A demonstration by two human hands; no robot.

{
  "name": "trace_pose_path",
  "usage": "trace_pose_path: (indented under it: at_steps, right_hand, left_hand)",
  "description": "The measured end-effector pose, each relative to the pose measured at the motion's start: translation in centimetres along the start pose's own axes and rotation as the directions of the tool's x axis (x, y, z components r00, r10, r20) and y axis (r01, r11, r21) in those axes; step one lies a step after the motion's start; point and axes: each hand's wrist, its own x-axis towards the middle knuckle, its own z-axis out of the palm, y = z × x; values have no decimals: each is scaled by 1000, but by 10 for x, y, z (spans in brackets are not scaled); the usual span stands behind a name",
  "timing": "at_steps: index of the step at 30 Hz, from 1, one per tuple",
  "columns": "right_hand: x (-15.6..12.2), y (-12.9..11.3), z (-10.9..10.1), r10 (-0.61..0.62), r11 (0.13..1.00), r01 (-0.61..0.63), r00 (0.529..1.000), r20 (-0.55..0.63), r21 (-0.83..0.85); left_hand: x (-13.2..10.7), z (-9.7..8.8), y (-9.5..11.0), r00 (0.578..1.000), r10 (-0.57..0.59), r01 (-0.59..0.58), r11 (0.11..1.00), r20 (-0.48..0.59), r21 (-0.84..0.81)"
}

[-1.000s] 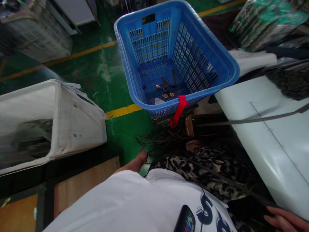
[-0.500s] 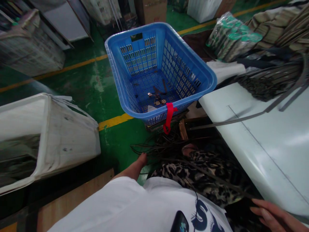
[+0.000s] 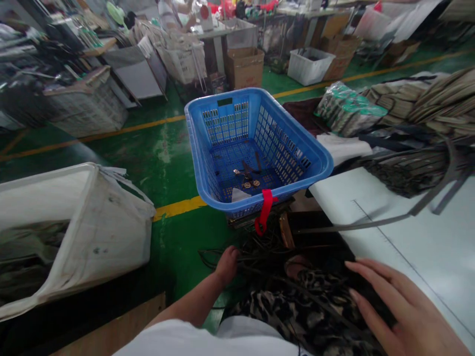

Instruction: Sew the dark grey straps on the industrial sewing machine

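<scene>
My left hand [image 3: 227, 264] is closed in a fist around a dark narrow strip, beside a tangle of dark strips [image 3: 261, 242] hanging below the basket. From that fist the strip runs right across my patterned trousers [image 3: 282, 311]. My right hand [image 3: 395, 301] has its fingers apart above my right knee, near the white table's edge, and nothing shows between them. Just ahead stands a blue plastic basket [image 3: 326, 160] with a red band [image 3: 265, 210] tied on its near rim. A few dark straps with metal rings [image 3: 251, 183] lie inside it.
At left is a white bin [image 3: 122, 237] with dark fabric in it. On the right, a white table [image 3: 401, 247] carries a long grey strip [image 3: 352, 228] and dark bundles [image 3: 404, 165]. Wrapped green-ended rolls [image 3: 343, 109] lie behind. Cardboard boxes [image 3: 245, 69] stand beyond the basket.
The view has tilted up, showing more of the workshop. My right hand has come up and forward from the lower right corner, fingers spread. My left hand remains at the strips.
</scene>
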Motion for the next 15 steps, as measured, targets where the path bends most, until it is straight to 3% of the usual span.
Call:
trace_pose_path:
  at_steps: [2, 4, 5, 6, 7, 8, 11, 13, 15]
  right_hand:
    - [37, 1, 1, -74, 992, 70, 997, -35, -107]
    - [68, 7, 1, -106, 976, 86, 990, -89, -201]
    - [79, 11, 1, -98, 969, 64, 987, -130, -239]
    - [87, 16, 2, -84, 961, 31, 980, -181, -275]
    - [92, 21, 3, -58, 950, -15, 972, -226, -312]
    - [94, 26, 4, -23, 935, -71, 966, -258, -348]
    - [86, 36, 7, 81, 868, -241, 931, -356, -434]
    - [74, 39, 7, 114, 821, -305, 916, -385, -483]
    - [64, 41, 7, 90, 806, -272, 934, -346, -526]
  left_hand:
    - [14, -25, 27, 983, 139, -141, 990, -119, -9]
    - [29, -62, 61, 919, 273, -281, 960, -284, 14]
    - [36, -84, 78, 790, 392, -385, 916, -472, 117]
    - [44, -108, 94, 647, 458, -408, 883, -609, 230]
    - [52, -132, 108, 551, 481, -378, 873, -682, 310]
    - [61, -155, 120, 546, 478, -330, 877, -688, 348]
    - [87, -205, 142, 701, 410, -185, 895, -584, 405]
    - [100, -218, 145, 825, 340, -118, 885, -452, 450]
    - [109, -218, 144, 896, 278, -85, 873, -347, 480]
